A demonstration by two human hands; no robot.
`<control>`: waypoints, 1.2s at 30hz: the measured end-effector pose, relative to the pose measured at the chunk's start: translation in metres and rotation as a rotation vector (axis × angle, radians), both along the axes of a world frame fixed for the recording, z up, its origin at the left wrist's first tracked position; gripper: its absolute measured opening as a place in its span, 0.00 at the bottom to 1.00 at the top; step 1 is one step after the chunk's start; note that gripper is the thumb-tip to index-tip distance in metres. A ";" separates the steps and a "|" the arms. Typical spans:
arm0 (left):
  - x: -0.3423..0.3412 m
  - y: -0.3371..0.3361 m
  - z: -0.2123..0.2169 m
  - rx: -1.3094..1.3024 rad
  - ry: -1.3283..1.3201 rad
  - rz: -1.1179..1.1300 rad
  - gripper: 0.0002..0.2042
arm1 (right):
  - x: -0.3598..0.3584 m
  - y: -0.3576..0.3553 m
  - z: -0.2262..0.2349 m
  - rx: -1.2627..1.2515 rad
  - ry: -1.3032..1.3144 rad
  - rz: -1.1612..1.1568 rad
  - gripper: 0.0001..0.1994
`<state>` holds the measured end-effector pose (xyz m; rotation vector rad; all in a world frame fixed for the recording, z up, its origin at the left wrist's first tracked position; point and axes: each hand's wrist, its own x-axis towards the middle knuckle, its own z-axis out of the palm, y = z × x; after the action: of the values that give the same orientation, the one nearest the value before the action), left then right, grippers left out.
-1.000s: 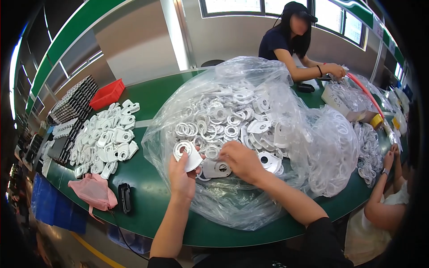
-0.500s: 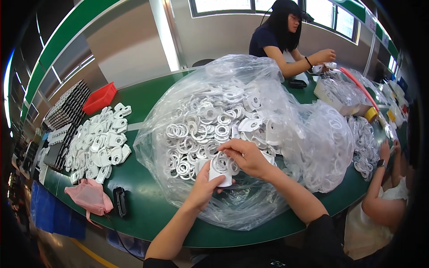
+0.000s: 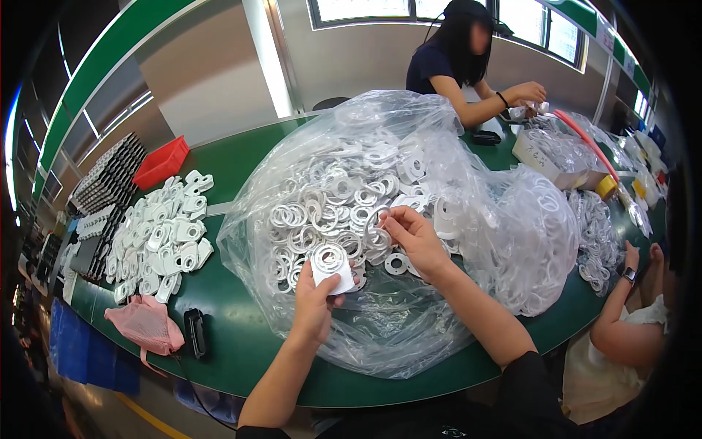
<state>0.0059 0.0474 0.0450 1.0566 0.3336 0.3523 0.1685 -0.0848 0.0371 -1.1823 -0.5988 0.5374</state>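
At lower centre of the frame, the left hand (image 3: 316, 298) is closed around a white plastic part (image 3: 333, 267) with a round opening, thumb and fingers pinching its lower edge so that the flat face tilts up toward the camera; this hold appears intended to keep the opening accessible. Just right of it and slightly higher, the right hand (image 3: 415, 235) pinches a thin white ring (image 3: 378, 219) between thumb and forefinger, the remaining fingers curled. The ring sits at the fingertips, up and to the right of the held part, near it but not touching.

Both hands work over a large clear plastic bag (image 3: 468, 219) spread open on the green table (image 3: 241, 344), which keeps the loose white rings (image 3: 322, 212) contained yet within reach.

At the left of the frame lie a pink cloth (image 3: 146, 325), a small black device (image 3: 194, 331) and a pile of white parts (image 3: 164, 230); beyond them stand a red bin (image 3: 162, 162) and black trays (image 3: 110, 175).

At the far side, in the upper right of the frame, another person (image 3: 446, 69) handles small items
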 end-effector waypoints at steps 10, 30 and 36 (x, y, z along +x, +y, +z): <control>0.000 -0.009 0.000 0.042 -0.005 -0.201 0.21 | -0.008 -0.004 0.014 0.034 0.007 0.047 0.07; -0.001 -0.015 -0.008 0.078 0.073 -0.364 0.24 | -0.027 -0.005 0.016 -0.312 -1.238 0.108 0.18; -0.003 -0.015 -0.010 0.217 0.085 -0.292 0.20 | -0.036 -0.003 0.017 -0.334 -1.280 -0.005 0.12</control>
<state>0.0033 0.0328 0.0347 1.3164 0.2148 0.0821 0.1321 -0.0874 0.0546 -1.7931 -1.6218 -0.2248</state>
